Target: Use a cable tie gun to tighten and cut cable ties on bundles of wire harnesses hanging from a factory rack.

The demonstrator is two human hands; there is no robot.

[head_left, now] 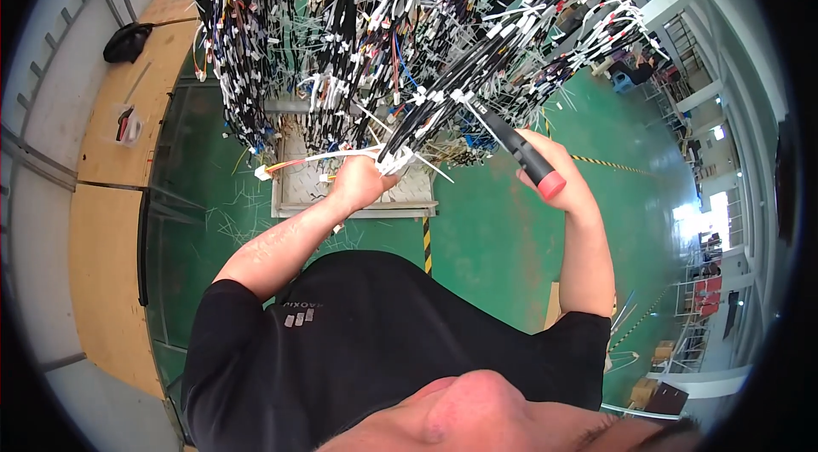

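1. Head view, far left: a wooden counter (106,196) runs along the edge, with a black object (126,41) lying at its far end and a small clear packet (128,124) with something red and dark inside it nearer the middle.
2. Just right of the counter, a green floor (494,239) spreads out, littered with thin white offcuts; a pale metal tray (294,188) lies on it below the hanging wires.
3. Across the top, a dense wire harness (383,34) of black and white cables hangs in bundles, studded with white cable ties and small connectors.
4. The left hand (358,179) is closed around the lower end of one black bundle, gripping it where a cluster of white cable ties (396,161) sticks out; a loose strand with a red and orange end (281,166) points left from the grip.
5. That gripped bundle (452,103) rises up and to the right from the left hand into the harness.
6. The right hand (558,171) is wrapped shut around a tool with a black handle and red butt (532,162); its tip points up-left, touching the bundle just right of the left hand.
7. Far right: shelving and windows of the hall, well apart from the hands.
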